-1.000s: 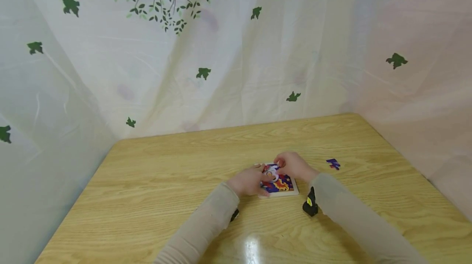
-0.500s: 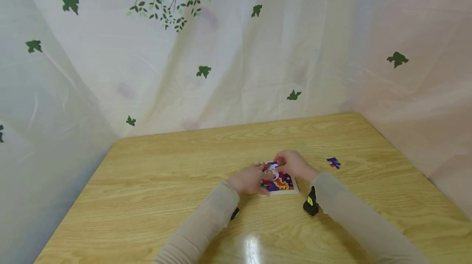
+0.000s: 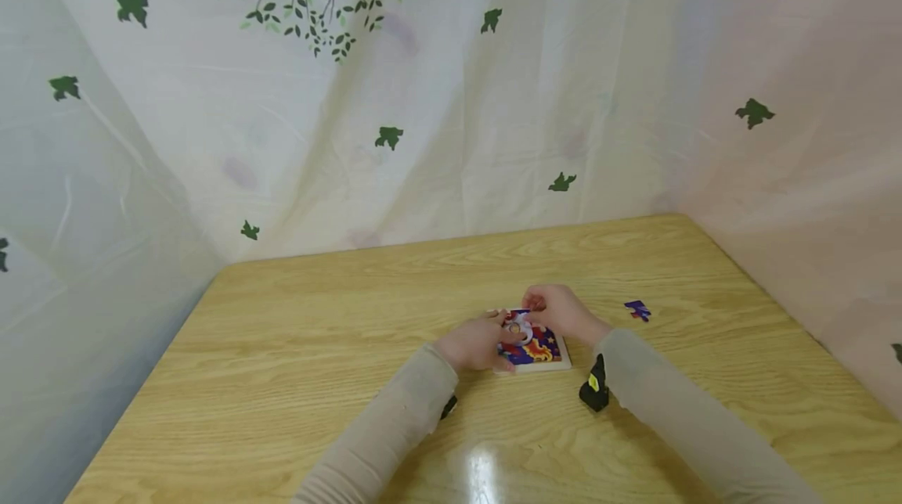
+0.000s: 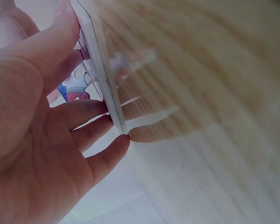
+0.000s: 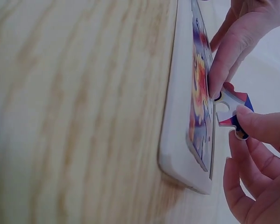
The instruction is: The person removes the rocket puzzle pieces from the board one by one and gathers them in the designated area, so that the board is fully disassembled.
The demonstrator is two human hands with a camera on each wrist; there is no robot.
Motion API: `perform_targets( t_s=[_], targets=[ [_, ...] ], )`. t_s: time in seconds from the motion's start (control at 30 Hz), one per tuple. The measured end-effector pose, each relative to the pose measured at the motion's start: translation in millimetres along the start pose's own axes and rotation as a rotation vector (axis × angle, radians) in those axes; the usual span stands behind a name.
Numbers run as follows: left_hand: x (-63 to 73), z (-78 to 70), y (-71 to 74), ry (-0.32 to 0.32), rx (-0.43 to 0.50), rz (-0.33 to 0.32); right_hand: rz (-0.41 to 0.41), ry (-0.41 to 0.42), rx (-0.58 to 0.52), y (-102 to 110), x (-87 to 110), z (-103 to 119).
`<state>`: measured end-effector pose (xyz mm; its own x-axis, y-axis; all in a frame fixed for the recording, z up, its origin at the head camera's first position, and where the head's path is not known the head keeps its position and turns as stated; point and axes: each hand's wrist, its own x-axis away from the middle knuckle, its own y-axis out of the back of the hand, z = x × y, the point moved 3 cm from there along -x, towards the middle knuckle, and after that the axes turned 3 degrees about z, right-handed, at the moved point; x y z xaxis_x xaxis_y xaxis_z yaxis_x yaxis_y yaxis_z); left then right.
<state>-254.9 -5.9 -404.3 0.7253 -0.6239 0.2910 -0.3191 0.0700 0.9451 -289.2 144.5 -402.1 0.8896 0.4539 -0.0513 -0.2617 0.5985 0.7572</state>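
Note:
A small jigsaw puzzle in a white-bordered tray (image 3: 546, 368) lies on the table, its picture purple, red and yellow. My left hand (image 3: 475, 343) rests over the tray's left side with fingers spread. In the left wrist view, several fingertips touch the tray's edge (image 4: 99, 60). Above the picture, my right hand (image 3: 564, 310) pinches a jigsaw piece (image 5: 229, 103) between thumb and fingers. The right wrist view shows this white, blue and red piece standing tilted, its lower edge right at the puzzle surface. A left fingertip (image 5: 215, 86) presses close beside it.
One loose purple jigsaw piece (image 3: 638, 311) lies to the right of the tray. The wood-grain table (image 3: 317, 324) ends at a pale curtain (image 3: 437, 97) with leaf prints on the back and sides. A black wrist camera (image 3: 594, 390) hangs under the right sleeve.
Both hands stay in nearly the same place. The right fingers have shifted only slightly at the far part of the tray.

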Motion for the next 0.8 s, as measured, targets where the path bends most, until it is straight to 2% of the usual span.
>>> perform_targets(
  t_s=[0.17,0.3,0.53,0.8],
  targets=[
    [-6.5,2.6,1.2,0.036,0.017,0.013,-0.006,0.024,-0.037,6,-4.9,-6],
    [-11.9,3.6,3.0,0.041,0.013,0.009,0.021,0.049,-0.036,13,-8.1,-12],
    [-11.4,2.2,3.8,0.044,0.014,0.014,0.067,0.074,0.020,20,-4.6,-23],
    [-9.4,1.0,5.1,0.048,0.023,0.020,0.115,0.040,0.040,33,2.7,-36]
  ],
)
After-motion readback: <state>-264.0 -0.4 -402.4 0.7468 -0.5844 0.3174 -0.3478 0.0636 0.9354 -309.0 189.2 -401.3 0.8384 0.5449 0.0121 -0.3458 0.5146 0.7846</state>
